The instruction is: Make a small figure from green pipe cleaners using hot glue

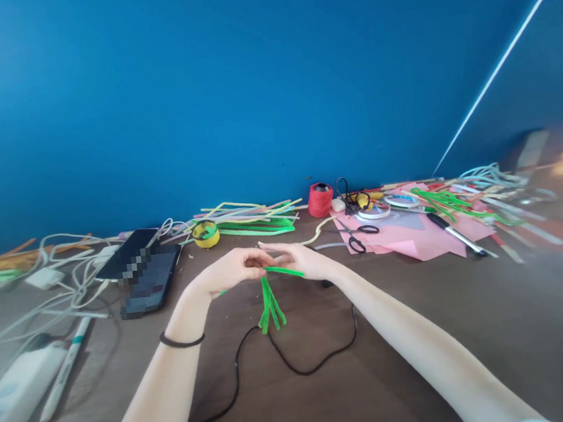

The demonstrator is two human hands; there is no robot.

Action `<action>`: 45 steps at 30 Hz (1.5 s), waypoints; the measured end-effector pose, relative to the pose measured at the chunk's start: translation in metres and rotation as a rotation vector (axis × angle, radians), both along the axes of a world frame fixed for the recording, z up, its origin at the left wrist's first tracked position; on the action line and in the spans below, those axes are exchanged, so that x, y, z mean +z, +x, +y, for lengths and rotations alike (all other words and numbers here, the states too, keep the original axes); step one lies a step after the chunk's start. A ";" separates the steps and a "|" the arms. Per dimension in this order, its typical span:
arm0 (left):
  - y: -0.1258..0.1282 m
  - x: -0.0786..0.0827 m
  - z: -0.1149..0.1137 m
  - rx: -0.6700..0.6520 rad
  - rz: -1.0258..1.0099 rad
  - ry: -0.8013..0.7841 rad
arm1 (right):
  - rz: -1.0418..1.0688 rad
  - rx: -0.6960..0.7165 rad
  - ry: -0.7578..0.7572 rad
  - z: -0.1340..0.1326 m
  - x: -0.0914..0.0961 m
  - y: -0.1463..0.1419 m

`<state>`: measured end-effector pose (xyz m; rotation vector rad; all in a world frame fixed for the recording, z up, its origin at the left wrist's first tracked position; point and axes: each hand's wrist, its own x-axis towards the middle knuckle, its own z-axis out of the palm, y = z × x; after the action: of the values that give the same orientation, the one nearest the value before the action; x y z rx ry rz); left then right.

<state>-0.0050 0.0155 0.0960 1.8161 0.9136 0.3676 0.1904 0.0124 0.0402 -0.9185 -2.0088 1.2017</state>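
Observation:
My left hand (228,269) and my right hand (301,260) meet above the middle of the table, fingertips close together. Between them is a bunch of green pipe cleaners (270,309), its splayed ends hanging below the fingers. One green strand sticks out sideways across the right hand's fingers, and a small green tip shows under the left palm. Both hands have their fingers closed on the bunch; the exact grip is partly hidden behind the fingers. A thin black cable (303,373) lies on the table below.
Pale and green pipe cleaners (253,224), yellow tape (206,234) and red twine (320,200) lie along the blue wall. To the right are scissors (358,240), pink paper (416,244) and a black marker (455,234); to the left, two phones (164,267), white cables and a power strip (21,393).

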 end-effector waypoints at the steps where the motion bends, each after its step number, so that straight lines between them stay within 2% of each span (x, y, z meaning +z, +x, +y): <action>1: -0.001 0.001 0.000 0.017 -0.013 -0.016 | 0.025 0.011 0.013 0.000 0.001 -0.001; 5: -0.001 0.004 0.000 0.208 -0.074 -0.061 | 0.044 -0.011 0.082 -0.001 0.017 0.008; 7: 0.000 0.004 0.000 0.280 -0.115 -0.061 | -0.007 -0.135 0.151 0.001 0.027 0.022; 9: 0.000 0.004 -0.002 0.291 -0.136 -0.058 | -0.167 -0.328 0.183 0.004 0.036 0.043; 11: 0.002 0.004 -0.003 0.291 -0.135 -0.060 | -0.521 -0.513 0.144 0.007 0.039 0.067; 15: 0.005 0.003 -0.003 0.334 -0.260 -0.080 | -0.752 -0.633 0.017 0.012 0.031 0.110; 20: 0.004 0.005 -0.004 0.287 -0.327 -0.038 | -0.905 -0.771 -0.066 0.014 0.016 0.138; 28: -0.001 0.008 -0.003 0.135 -0.276 -0.061 | -0.966 -0.757 -0.169 0.014 0.012 0.145; 36: -0.005 0.004 -0.001 0.079 -0.281 0.015 | -0.966 -0.772 -0.182 0.013 0.011 0.148; 45: -0.004 0.006 -0.003 0.104 -0.320 0.026 | -0.930 -0.767 -0.253 0.014 0.008 0.153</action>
<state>-0.0086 0.0124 0.1024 1.6751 0.7810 0.7164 0.3430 0.0264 0.0480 -2.4222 -1.7617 0.6081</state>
